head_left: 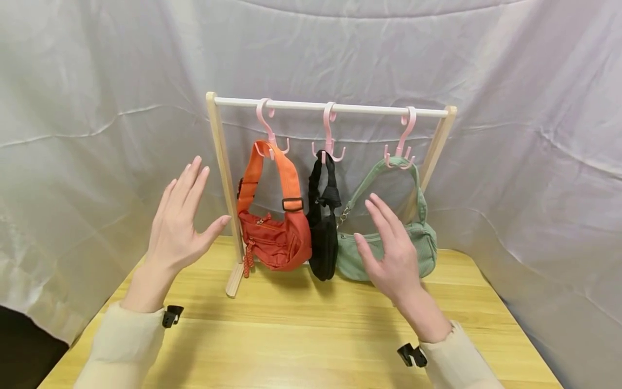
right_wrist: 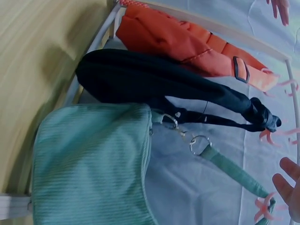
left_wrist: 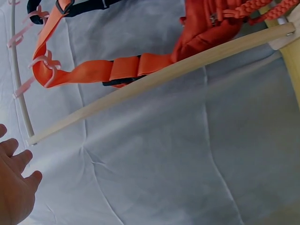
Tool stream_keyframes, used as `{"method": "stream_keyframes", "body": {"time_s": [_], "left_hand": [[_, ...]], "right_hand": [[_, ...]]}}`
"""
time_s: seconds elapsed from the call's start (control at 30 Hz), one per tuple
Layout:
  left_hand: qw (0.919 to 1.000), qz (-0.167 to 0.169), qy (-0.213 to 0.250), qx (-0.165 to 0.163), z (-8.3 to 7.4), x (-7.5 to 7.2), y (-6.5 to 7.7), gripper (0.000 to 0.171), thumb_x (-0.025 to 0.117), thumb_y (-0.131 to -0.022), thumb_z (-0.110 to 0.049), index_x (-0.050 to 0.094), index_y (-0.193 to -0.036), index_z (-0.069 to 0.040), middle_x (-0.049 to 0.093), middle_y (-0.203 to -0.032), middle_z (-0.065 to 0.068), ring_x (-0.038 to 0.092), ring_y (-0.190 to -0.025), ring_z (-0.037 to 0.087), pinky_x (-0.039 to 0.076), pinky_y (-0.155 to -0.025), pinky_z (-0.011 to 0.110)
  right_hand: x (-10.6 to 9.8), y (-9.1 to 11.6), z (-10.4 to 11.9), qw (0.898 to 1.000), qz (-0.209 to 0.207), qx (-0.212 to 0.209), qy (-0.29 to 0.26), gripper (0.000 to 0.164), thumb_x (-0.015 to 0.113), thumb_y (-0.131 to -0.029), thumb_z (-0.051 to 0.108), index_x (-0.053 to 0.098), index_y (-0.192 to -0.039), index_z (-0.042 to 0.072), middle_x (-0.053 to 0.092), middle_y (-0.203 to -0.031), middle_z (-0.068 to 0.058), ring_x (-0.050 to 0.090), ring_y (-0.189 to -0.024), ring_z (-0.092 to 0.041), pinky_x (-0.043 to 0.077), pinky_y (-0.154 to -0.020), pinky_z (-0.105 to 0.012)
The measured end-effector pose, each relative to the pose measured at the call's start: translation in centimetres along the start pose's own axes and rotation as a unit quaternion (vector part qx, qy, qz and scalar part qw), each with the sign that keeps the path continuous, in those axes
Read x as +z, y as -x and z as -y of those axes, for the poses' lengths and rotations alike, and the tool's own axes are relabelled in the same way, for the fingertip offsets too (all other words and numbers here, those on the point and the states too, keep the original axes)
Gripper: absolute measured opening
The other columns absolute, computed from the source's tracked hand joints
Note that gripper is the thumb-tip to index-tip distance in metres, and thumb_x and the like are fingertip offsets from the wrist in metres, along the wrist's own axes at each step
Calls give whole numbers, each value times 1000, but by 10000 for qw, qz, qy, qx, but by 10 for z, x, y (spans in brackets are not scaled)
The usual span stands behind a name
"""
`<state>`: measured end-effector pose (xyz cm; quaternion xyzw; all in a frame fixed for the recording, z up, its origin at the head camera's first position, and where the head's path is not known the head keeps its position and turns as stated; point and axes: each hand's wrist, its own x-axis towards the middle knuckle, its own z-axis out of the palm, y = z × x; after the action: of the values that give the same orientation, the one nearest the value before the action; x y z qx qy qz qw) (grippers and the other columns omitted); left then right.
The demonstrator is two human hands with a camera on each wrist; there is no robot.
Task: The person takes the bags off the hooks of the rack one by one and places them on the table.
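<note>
My left hand [head_left: 177,221] is held up at the left of the rack, fingers straight and thumb spread, holding nothing. My right hand [head_left: 394,254] is also raised with straight fingers, overlapping the green corduroy bag [head_left: 423,246] in the head view. Three shoulder bags hang by their straps from pink hooks: a red bag [head_left: 277,243] with an orange strap [head_left: 289,181] at left, a black bag [head_left: 323,243] in the middle and the green one at right. In the right wrist view, fingertips [right_wrist: 283,185] show near the green strap [right_wrist: 234,171].
The rack has a white top bar [head_left: 301,106] and wooden side posts [head_left: 224,173]. Its left foot [head_left: 234,281] stands on the wooden table [head_left: 282,335]. Grey cloth [head_left: 340,54] surrounds the table at the back and sides. A pink hook [head_left: 408,129] holds the green bag's strap.
</note>
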<state>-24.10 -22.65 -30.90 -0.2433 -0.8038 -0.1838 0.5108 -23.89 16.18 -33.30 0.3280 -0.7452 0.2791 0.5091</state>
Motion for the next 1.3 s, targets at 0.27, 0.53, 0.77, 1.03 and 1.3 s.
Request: {"method": "stream_keyframes", "body": {"time_s": [0.27, 0.53, 0.77, 1.03, 1.3], "left_hand": [[9999, 91, 41, 72, -1, 2, -19, 88, 44, -100, -71, 42, -158, -5, 36, -167, 11, 35, -153, 31, 24, -125, 54], [9997, 103, 183, 137, -4, 5, -41, 88, 44, -99, -72, 43, -158, -7, 35, -168, 8, 34, -154, 30, 22, -126, 53], [9993, 85, 251, 246, -6, 9, -58, 88, 45, -99, -72, 43, -158, -7, 35, -168, 8, 33, -154, 30, 23, -126, 53], [9991, 180, 239, 312, -5, 12, -73, 88, 43, -99, -72, 42, -159, -7, 34, -168, 9, 31, -155, 29, 22, -126, 52], [9986, 317, 135, 411, -1, 17, -92, 90, 42, -99, -74, 40, -160, -8, 32, -169, 6, 31, -155, 27, 19, -128, 48]], "right_hand": [[13, -15, 5, 9998, 60, -108, -153, 54, 60, -102, 31, 57, -147, 1, 56, -152, -14, 57, -135, -32, 40, -116, -32], [26, -32, 12, 9991, 134, -230, -327, 55, 62, -100, 28, 56, -147, 2, 54, -154, -12, 55, -137, -30, 44, -114, -40], [39, -44, 16, 9980, 233, -244, -530, 55, 66, -98, 24, 56, -147, 2, 55, -151, -16, 55, -137, -30, 45, -112, -41], [53, -55, 19, 9970, 390, -273, -610, 56, 71, -97, 21, 56, -147, 2, 54, -153, -15, 53, -139, -30, 46, -112, -45], [65, -68, 21, 9954, 658, -310, -616, 55, 69, -100, 19, 53, -149, 2, 51, -154, -16, 52, -140, -30, 48, -110, -47]]}}
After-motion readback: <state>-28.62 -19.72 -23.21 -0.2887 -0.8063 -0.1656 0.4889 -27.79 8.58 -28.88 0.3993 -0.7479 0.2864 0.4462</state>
